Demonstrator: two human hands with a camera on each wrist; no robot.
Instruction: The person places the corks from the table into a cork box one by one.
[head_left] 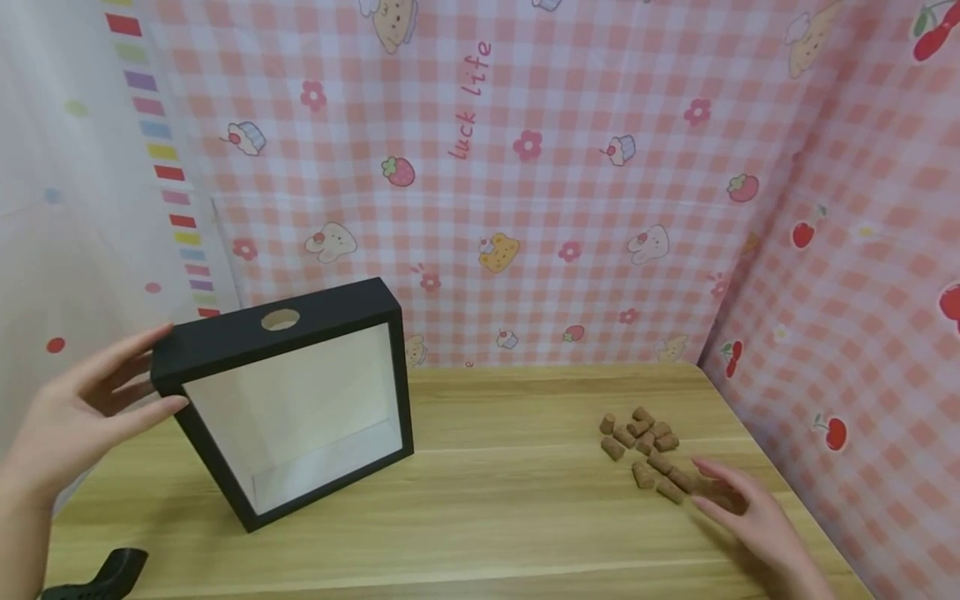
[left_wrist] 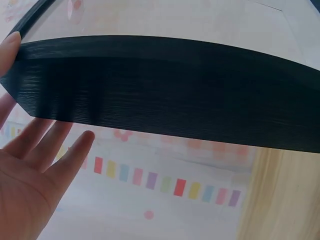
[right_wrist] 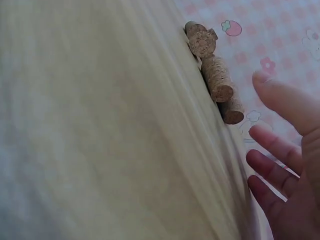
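Note:
A black, square box frame (head_left: 330, 308) with a clear front and a pale back stands tilted on the table at the left, a round hole in its top edge. My left hand (head_left: 75, 408) holds its upper left corner, thumb at the front and fingers behind. In the left wrist view, the frame's black side (left_wrist: 165, 90) spans the picture beside the fingers. Several brown corks (head_left: 624, 436) lie loosely grouped on the right. Next to the nearest corks (right_wrist: 217, 77), my right hand (head_left: 753, 517) hovers with fingers spread, holding nothing.
The light wood-grain table (head_left: 495, 492) runs beneath everything. A black curved object (head_left: 116, 575), partly cut off, lies at the lower left. Pink checked cloth (head_left: 525, 192) hangs behind and along the right, with a whitish patterned cloth (head_left: 67, 250) at the left.

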